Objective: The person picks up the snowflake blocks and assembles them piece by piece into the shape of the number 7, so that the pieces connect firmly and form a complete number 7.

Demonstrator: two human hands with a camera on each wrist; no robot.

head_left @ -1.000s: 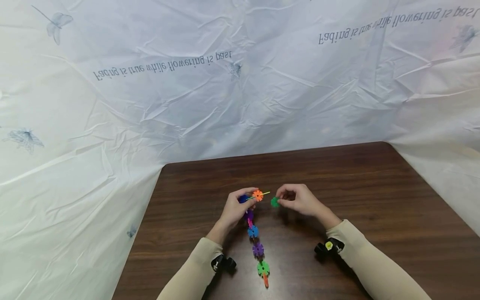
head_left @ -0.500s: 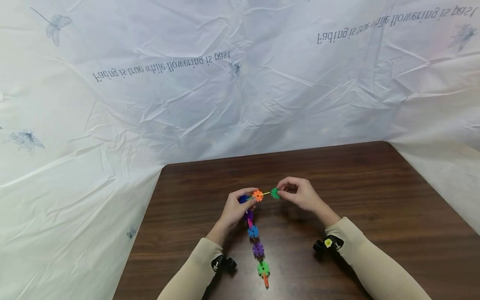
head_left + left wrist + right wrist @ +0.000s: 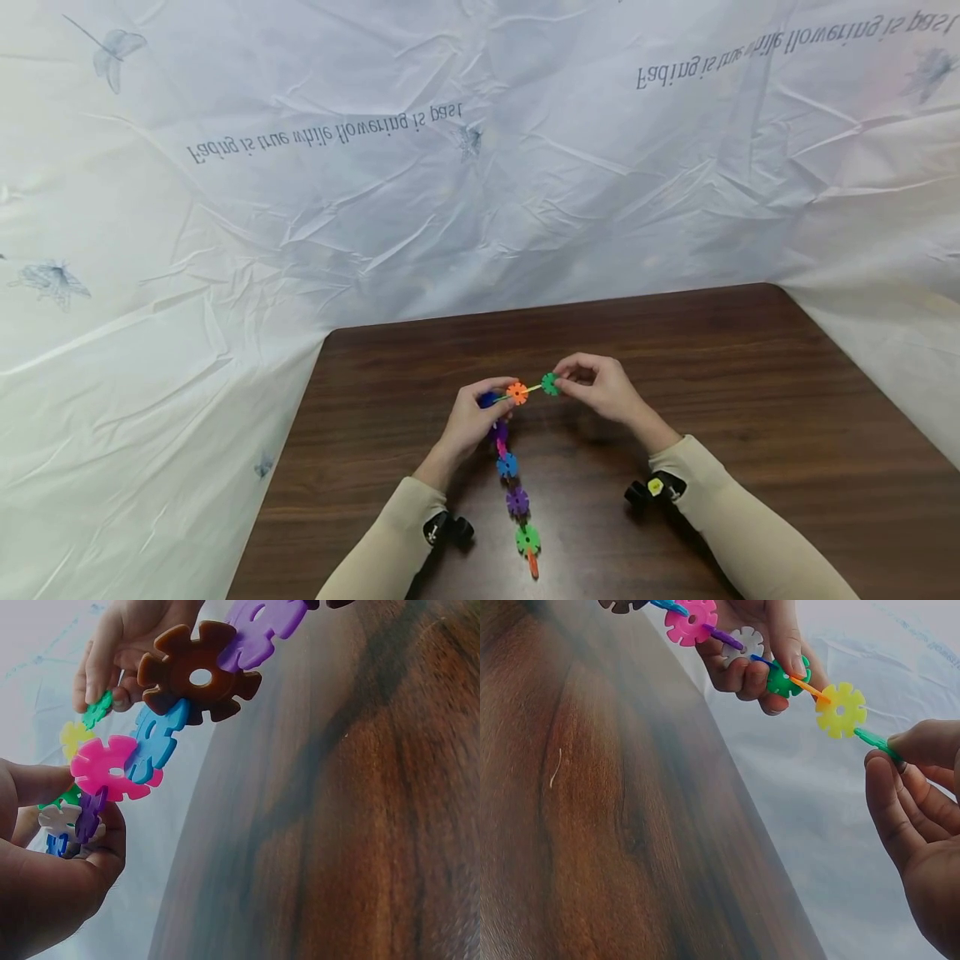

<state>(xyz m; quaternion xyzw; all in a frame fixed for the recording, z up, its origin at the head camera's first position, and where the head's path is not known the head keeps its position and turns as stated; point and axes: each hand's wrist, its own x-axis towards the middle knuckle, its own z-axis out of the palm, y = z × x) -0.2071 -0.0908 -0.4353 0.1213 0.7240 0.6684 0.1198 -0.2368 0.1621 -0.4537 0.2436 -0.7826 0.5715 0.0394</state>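
Observation:
A chain of colourful notched plastic discs runs up from the table into my left hand (image 3: 467, 421). Thumb and fingers there pinch it at a green disc (image 3: 778, 684), with the orange disc (image 3: 522, 389) and yellow disc (image 3: 829, 718) sticking out beyond. My right hand (image 3: 611, 396) pinches another green disc (image 3: 550, 384), its edge at the rim of the yellow one. White, purple, pink (image 3: 94, 766), light blue (image 3: 154, 746) and brown (image 3: 174, 664) discs follow down the chain in the left wrist view. Fingers partly hide the white and dark blue ones.
The chain's tail, with a blue disc (image 3: 502, 460), a purple disc (image 3: 513, 505), a light green disc (image 3: 522, 546) and an orange disc (image 3: 533, 567), trails towards the near side of the brown wooden table (image 3: 750, 400). A white printed sheet (image 3: 375, 217) hangs behind. Both wrists wear black cameras.
My right hand has risen slightly, bringing its green disc from apart to the yellow disc's edge. The left hand has stayed nearly still with the chain.

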